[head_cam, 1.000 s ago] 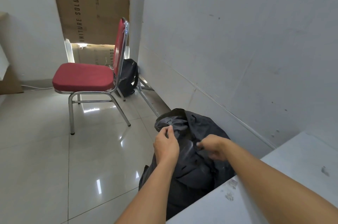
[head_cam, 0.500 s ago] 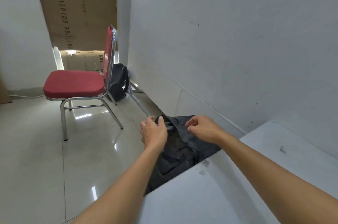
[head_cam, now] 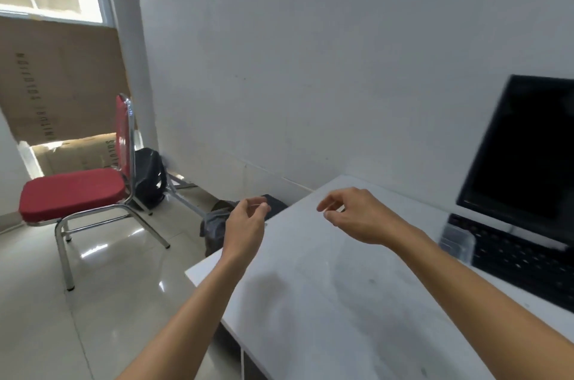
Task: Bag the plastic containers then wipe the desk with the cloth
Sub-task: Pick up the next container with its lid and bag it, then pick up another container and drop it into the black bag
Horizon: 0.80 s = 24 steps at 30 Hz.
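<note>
Head view, somewhat blurred. Holding nothing in either left hand point(head_cam: 248, 219) or right hand point(head_cam: 357, 218): apart, fingers loosely curled, hovering over the far edge of the white desk point(head_cam: 310, 311). Dark grey fabric bag point(head_cam: 216, 226) down on the floor, just beside that edge. Clear plastic container point(head_cam: 456, 238) lying on the left end of the black keyboard point(head_cam: 521, 264). Likely mid-bagging. Next: reach right, grip the container, carry it across to the bag. No cloth in sight.

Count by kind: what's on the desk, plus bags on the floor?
monitor: 1
keyboard: 1
plastic container: 1
bags: 2 (dark bag, black backpack)
total: 5
</note>
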{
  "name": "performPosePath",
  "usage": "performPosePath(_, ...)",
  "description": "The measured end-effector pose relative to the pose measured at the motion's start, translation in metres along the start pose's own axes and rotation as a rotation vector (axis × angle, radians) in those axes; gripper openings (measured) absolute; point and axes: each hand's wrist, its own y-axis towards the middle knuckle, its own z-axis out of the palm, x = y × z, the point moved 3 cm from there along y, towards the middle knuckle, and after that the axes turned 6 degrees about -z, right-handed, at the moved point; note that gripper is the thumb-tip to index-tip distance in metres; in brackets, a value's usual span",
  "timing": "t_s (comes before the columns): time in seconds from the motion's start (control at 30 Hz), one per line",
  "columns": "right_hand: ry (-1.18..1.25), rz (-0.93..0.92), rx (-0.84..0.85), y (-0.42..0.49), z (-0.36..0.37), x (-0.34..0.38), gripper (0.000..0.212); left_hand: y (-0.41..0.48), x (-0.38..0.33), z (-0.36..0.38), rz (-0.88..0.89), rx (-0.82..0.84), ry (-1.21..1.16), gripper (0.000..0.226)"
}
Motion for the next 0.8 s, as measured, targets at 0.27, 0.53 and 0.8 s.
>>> performPosePath(0.27, 0.054, 0.183, -0.099, -0.116, -0.02, -0.039, 0.017, -0.103, 0.008, 0.048, -0.061, 0.259, -0.027, 0.016)
performPosePath(0.53, -0.124, 0.589, -0.035, -0.202, -0.018, -0.07, 0.045, -0.148, 0.022, 0.086, -0.138, 0.466, 0.131, 0.014)
performPosePath(0.8, 0.213, 0.648, -0.106, -0.237, 0.014, -0.072, 0.06, -0.176, 0.034, 0.093, -0.104, 0.507, 0.322, 0.024)
